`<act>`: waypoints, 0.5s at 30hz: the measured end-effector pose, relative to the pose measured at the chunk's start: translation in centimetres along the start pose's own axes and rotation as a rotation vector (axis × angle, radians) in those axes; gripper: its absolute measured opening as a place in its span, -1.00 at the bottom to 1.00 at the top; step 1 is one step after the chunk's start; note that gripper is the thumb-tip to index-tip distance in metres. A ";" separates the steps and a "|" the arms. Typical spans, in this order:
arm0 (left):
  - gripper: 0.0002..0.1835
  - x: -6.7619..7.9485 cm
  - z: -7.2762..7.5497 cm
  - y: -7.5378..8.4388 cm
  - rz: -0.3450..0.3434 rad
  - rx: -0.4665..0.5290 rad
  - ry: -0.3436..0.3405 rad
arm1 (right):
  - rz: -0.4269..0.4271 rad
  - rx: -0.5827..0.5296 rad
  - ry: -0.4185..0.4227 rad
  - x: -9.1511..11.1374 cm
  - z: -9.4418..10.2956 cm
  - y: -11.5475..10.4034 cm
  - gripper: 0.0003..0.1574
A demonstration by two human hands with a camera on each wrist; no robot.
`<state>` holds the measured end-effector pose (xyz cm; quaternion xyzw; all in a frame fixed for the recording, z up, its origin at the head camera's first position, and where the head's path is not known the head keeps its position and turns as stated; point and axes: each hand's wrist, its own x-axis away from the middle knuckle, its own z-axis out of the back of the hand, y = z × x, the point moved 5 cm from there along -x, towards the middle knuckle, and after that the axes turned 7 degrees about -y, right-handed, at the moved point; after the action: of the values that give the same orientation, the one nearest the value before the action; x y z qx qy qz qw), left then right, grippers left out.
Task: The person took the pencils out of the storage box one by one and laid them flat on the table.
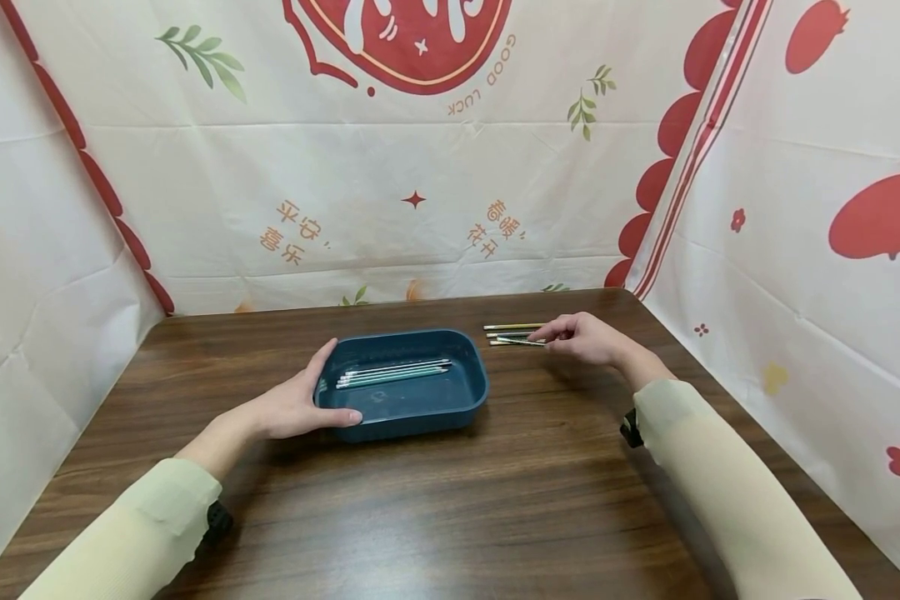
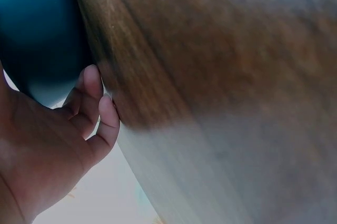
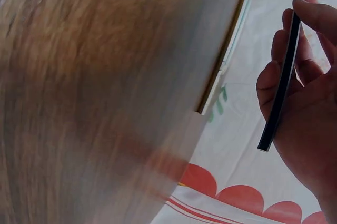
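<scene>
My left hand (image 1: 294, 406) grips the left end of a dark blue plastic tray (image 1: 420, 427), thumb over the near rim and fingers round the outer wall. In the left wrist view, curled fingers (image 2: 93, 81) lie against the tray's side (image 2: 39, 23). Several pencils (image 1: 393, 374) lie side by side inside the tray. To its right, my right hand (image 1: 581, 337) pinches a dark pencil (image 3: 284, 76) between thumb and fingers. More pencils (image 1: 504, 327) lie on the table just left of that hand, which partly hides them.
The brown wood-grain table (image 1: 450, 517) carries the tray and pencils. A white printed cloth (image 1: 390, 183) with red patterns hangs behind the table's far edge, and similar cloth walls stand at both sides. Each wrist wears a dark strapped device (image 1: 631, 428) by the sleeve cuff.
</scene>
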<state>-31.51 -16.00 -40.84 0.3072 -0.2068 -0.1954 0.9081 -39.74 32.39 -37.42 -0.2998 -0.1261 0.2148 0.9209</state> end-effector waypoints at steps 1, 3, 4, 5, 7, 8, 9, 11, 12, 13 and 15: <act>0.46 0.0 0.0 0.0 0.001 0.000 0.000 | -0.009 0.009 -0.011 -0.2 -0.1 0.2 -0.65; 0.46 0.0 0.0 -0.1 0.003 -0.002 -0.001 | -0.018 0.036 -0.035 -0.5 -0.4 0.5 -0.66; 0.46 -0.1 0.0 -0.2 0.004 -0.002 -0.001 | -0.024 0.045 -0.046 -0.7 -0.5 0.6 -0.66; 0.46 -0.1 0.0 -0.2 0.004 -0.002 -0.001 | -0.027 0.059 -0.055 -0.9 -0.6 0.7 -0.67; 0.46 -0.1 0.0 -0.2 0.005 -0.001 0.000 | -0.025 0.084 -0.070 -1.2 -0.8 0.9 -0.67; 0.46 -0.1 0.0 -0.3 0.005 0.000 0.000 | -0.023 0.092 -0.077 -1.4 -0.8 1.0 -0.67; 0.46 -0.1 0.0 -0.3 0.005 0.000 0.000 | -0.025 0.100 -0.081 -1.6 -0.9 1.1 -0.67; 0.46 -0.1 0.0 -0.3 0.003 0.000 0.000 | -0.029 0.116 -0.088 -1.8 -0.9 1.4 -0.66; 0.46 -0.1 0.0 -0.3 0.001 0.000 -0.001 | -0.025 0.122 -0.093 -1.9 -1.0 1.4 -0.66; 0.46 -0.1 0.0 -0.3 -0.001 0.000 -0.001 | -0.029 0.127 -0.096 -2.0 -1.0 1.5 -0.66; 0.46 -0.1 0.0 -0.2 -0.003 0.000 0.000 | -0.028 0.140 -0.098 -2.2 -1.0 1.6 -0.67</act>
<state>-31.64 -16.15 -40.97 0.3076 -0.2064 -0.1968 0.9078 -41.81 32.06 -39.41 -0.2222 -0.1601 0.2246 0.9352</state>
